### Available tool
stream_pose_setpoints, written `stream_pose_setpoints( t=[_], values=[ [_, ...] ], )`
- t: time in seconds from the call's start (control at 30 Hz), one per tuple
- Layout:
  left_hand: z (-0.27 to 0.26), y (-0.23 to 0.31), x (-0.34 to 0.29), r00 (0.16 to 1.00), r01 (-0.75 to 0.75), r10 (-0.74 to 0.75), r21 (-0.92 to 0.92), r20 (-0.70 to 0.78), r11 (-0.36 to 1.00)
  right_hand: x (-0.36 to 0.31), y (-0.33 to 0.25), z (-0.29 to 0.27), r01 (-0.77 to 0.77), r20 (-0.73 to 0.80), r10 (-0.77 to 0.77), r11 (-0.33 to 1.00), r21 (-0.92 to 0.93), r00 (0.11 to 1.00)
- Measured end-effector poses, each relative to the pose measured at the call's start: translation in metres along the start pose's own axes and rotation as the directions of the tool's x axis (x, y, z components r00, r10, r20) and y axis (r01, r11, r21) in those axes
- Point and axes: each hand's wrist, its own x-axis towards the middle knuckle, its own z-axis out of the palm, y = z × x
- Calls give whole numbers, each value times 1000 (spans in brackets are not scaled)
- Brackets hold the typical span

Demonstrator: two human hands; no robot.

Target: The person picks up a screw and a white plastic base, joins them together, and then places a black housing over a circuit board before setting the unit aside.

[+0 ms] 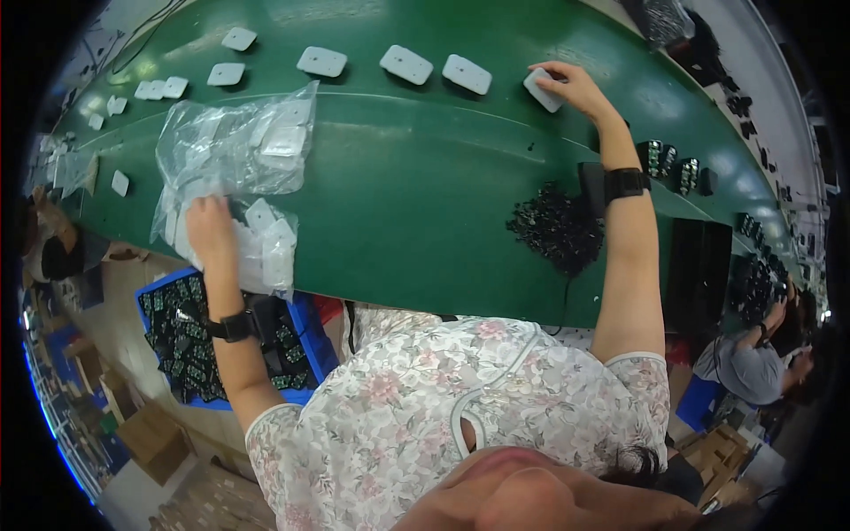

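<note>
While the left hand [209,228] grips a clear bag [232,150] of white pads, the right hand [574,87] holds one white pad [541,89].

Green belt [416,186] is looking smooth, slightly glossy. White pads [406,64] are showing matt plastic; bag [232,146] is looking thin, clear, crinkly, shiny plastic. Blue crate [312,329]: hard plastic.

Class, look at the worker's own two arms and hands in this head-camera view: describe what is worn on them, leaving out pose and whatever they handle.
Both hands, the left hand and the right hand, are bare, with no gloves. Each wrist carries a black band: the black left wristband and the wider black right wristband. The forearms are uncovered; the short sleeves of a pale floral blouse with light piping end at the upper arms.
</note>
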Motion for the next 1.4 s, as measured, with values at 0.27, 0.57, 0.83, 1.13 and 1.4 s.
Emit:
stream_pose_setpoints(
  t=[0.27, 0.57, 0.83, 1.13, 1.4],
  values=[
    [-17, -4, -22, 929, 64, -57, 6, -365, 998, -17, 18, -19, 7, -275, -49, 989, -149, 960],
    [24, -78, -10, 889, 448, -438, -58, 133, 892, -21, -59, 29, 172, -259, -130, 974, 147, 957],
    [-74, -25, 18, 891, -69, -426, -973, -160, 221, -30, -94, 71, 242, -182, -225, 968, 72, 957],
    [-19, -3, -73, 863, 386, -505, -599, -34, 701, -60, -155, 182, 618, 58, -616, 785, -39, 786],
    [-30, 41, -91, 864, 380, -344, -924, 368, -32, -64, -171, 249, 744, 174, -724, 640, -192, 667]
  ],
)
